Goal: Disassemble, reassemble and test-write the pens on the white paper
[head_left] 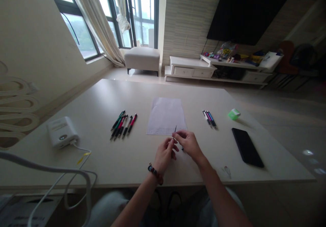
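Observation:
Close to the near edge of the paper, my left hand (165, 152) and my right hand (188, 144) meet fingertip to fingertip. Both are pinched round a thin dark pen refill (175, 128), whose upper end sticks up above the fingers; its lower part is hidden. A small dark piece (182, 149) shows just below my right hand, too small to make out. The white paper sheet (166, 113) lies flat beyond my hands, with lines of writing along its near edge. A beaded bracelet (155, 173) circles my left wrist.
Several pens (124, 125) lie left of the paper, and a smaller group of pens (210, 119) lies right. A green-and-white small box (234, 114) and a black phone (247, 147) sit farther right. At left stands a white power bank (62, 132) with a cable (84, 149).

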{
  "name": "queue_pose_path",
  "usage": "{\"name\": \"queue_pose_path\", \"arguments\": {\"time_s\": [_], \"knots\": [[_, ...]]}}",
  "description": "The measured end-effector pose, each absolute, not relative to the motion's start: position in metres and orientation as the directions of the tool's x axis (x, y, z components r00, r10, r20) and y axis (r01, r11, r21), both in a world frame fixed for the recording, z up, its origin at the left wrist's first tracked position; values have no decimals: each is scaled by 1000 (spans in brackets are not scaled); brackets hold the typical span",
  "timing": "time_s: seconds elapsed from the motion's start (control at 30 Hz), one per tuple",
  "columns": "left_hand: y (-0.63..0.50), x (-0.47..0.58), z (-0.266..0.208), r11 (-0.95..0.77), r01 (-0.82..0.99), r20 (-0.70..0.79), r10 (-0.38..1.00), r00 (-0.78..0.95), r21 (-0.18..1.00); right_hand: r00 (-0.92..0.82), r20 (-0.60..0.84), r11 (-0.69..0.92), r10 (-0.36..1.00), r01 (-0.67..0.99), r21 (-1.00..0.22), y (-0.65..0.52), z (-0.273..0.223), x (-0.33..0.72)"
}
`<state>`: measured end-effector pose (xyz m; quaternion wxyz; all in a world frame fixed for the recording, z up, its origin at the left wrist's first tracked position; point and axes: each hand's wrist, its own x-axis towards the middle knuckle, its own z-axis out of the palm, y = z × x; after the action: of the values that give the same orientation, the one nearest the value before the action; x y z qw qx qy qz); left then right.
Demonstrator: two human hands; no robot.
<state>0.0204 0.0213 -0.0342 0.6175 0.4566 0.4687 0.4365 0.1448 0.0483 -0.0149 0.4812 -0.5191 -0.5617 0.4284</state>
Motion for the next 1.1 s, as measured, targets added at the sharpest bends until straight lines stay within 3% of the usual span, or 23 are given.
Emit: {"name": "queue_pose_path", "arguments": {"time_s": [0.13, 0.23, 0.37, 0.53, 0.67, 0.83, 0.93, 1.1], "knots": [[25, 15, -35, 169, -90, -159, 981, 113, 981, 291, 132, 116, 948, 73, -991, 56, -16, 160], [29, 9, -35, 142, -86, -139, 990, 30, 986, 197, 81, 30, 977, 246, -969, 55, -20, 165], [34, 5, -36, 145, -68, -145, 989, 9, 987, 71, 87, 29, 994, 588, -809, 46, -26, 149], [40, 3, -37, 14, 334, 16, 996, -87, 943, 35, 121, 53, 992, 757, -651, 42, -29, 137], [47, 4, -36, -43, 632, 129, 987, -92, 774, 71, 167, 58, 983, 750, -659, 45, -26, 144], [50, 12, -37, -28, 790, 137, 988, -72, 613, 260, 294, 67, 920, 635, -770, 48, -18, 163], [46, 13, -32, -51, 782, 152, 987, -57, 622, 355, 336, 76, 872, 580, -811, 49, -14, 177], [27, 2, -8, -147, 605, 280, 951, -131, 782, 406, 352, 97, 843, 530, -842, 33, -8, 175]]}}
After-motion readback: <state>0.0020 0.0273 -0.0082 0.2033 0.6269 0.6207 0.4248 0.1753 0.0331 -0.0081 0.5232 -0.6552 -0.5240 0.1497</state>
